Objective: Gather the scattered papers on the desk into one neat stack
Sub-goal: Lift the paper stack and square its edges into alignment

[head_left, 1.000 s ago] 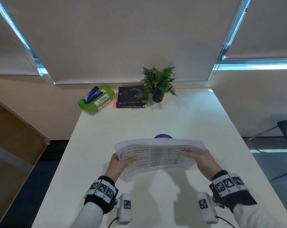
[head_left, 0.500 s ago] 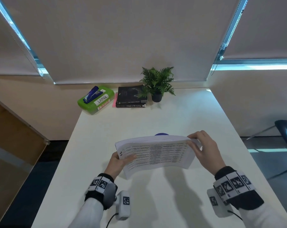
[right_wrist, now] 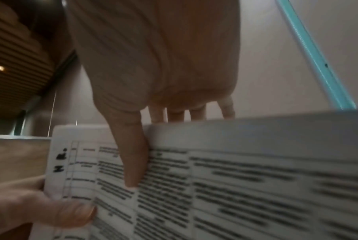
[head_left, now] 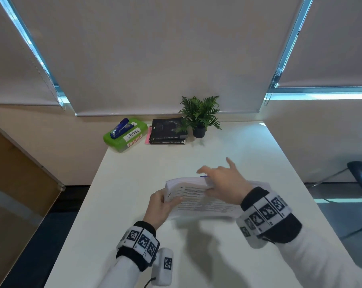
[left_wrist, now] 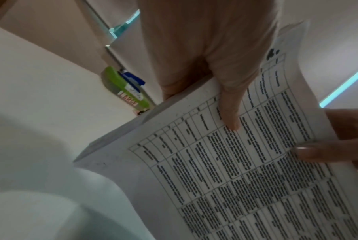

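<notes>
Above the desk [head_left: 134, 183], left grip [head_left: 158, 208] pinches paper stack [head_left: 196, 202]; right grip [head_left: 225, 183] touches it straight-fingered.

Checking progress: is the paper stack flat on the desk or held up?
Held up, tilted: left hand grips the paper stack, right hand touches its printed face with the thumb.

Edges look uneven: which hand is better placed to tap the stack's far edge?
Likely right: the right hand tops the paper stack, fingers straight at its far edge; the left hand grips its left end.
</notes>
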`<state>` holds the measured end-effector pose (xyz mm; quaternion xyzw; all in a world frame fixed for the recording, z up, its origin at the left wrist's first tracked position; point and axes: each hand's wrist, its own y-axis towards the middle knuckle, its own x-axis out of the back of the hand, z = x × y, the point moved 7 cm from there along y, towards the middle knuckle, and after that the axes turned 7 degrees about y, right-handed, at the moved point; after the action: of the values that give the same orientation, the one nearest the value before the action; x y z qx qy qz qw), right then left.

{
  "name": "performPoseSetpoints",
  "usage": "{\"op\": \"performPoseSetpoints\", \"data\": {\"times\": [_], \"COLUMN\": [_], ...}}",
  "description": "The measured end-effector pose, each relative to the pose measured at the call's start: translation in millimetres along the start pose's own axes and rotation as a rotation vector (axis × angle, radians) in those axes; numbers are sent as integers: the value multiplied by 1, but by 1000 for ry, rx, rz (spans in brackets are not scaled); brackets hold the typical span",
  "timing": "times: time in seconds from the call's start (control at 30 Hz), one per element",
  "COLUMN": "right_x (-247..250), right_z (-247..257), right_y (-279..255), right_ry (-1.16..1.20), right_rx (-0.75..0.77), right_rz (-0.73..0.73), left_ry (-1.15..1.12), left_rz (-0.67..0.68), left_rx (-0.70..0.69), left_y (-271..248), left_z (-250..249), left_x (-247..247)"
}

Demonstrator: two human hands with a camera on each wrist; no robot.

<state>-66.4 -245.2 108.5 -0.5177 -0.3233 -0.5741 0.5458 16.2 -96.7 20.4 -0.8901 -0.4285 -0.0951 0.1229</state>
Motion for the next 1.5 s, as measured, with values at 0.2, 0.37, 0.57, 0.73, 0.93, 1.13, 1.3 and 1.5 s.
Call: {"op": "performPoseSetpoints", "data": {"times": [0.2, 0.37, 0.57, 0.73, 0.93, 1.13, 1.3, 1.5], "right_x": [7, 10, -49, -83, -66, -48, -77, -86], "right_z": [-10, -58, -68, -67, -57, -52, -53, -65], "right_y": [-14, -36, -38, -36, -26, -27, -18, -8], "right_ry": [320, 1057, 1602, 1682, 1604, 1500, 1548, 1587], "right_rx": [18, -73, -280, -496, -440, -206, -224, -225], "right_rz": [-117, -226, 72, 157, -81, -439, -387, -295], "left_ry": [192, 315, -266, -290, -275, -304, -293, -244], "left_rz": [-98, -432, 231, 147, -37, -249, -139, -100], "left_rx": [-223, -27, 180, 285, 224, 87, 124, 177], "left_y": [-3, -5, -8, -12, -12, -20, -16, 4], "left_z": [-53, -28, -6, 16, -11, -29, -4, 27], "left_x": [9, 48, -3, -2, -4, -2, -20, -14]}}
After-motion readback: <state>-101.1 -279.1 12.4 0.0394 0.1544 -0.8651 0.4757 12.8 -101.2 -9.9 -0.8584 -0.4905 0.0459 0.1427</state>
